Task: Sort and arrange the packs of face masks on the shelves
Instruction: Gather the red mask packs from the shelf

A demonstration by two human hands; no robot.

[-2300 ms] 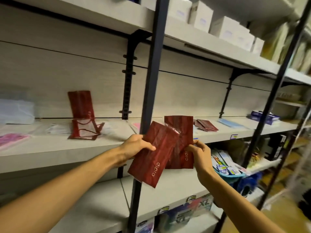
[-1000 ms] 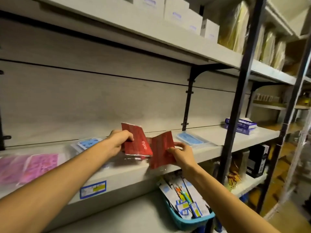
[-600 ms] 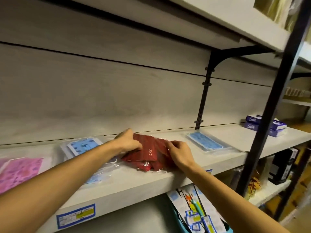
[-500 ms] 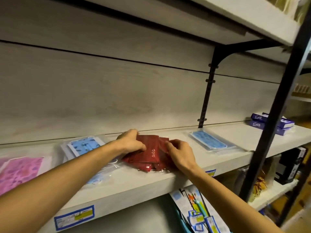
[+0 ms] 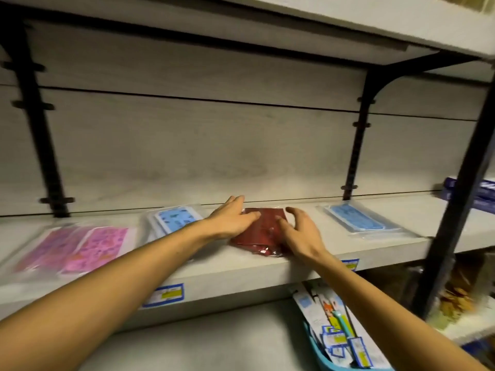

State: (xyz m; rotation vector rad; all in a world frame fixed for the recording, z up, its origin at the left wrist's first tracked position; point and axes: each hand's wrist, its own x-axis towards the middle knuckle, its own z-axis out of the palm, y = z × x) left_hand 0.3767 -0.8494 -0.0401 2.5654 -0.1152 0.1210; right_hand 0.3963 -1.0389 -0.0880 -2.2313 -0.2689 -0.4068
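The shelf (image 5: 230,266) in front of me is a pale grey board with a wood-grain back wall behind it and black brackets (image 5: 356,145) holding another board above. On its front edge there is a blue and yellow price label (image 5: 164,295). At the far left of the shelf lie the pink mask packs (image 5: 80,246), flat in clear plastic. Next to them, more to the middle, lie the blue patterned mask packs (image 5: 175,219), also flat.

My left hand (image 5: 232,219) comes next. Its fingers are almost straight and spread, and they rest flat on the left part of the red mask packs (image 5: 258,234). These red packs lie stacked on the shelf, near its front edge, between my two hands. My right hand (image 5: 300,232) is at their right side, the fingers loosely bent and open; the fingertips touch the top pack, but they do not grip it.

Further right, apart from my hands, lies a light blue mask pack (image 5: 353,218). At the far right stand dark blue boxes (image 5: 482,192), partly behind a black post (image 5: 455,210). Below the shelf, a teal basket (image 5: 329,362) holds small packaged items.
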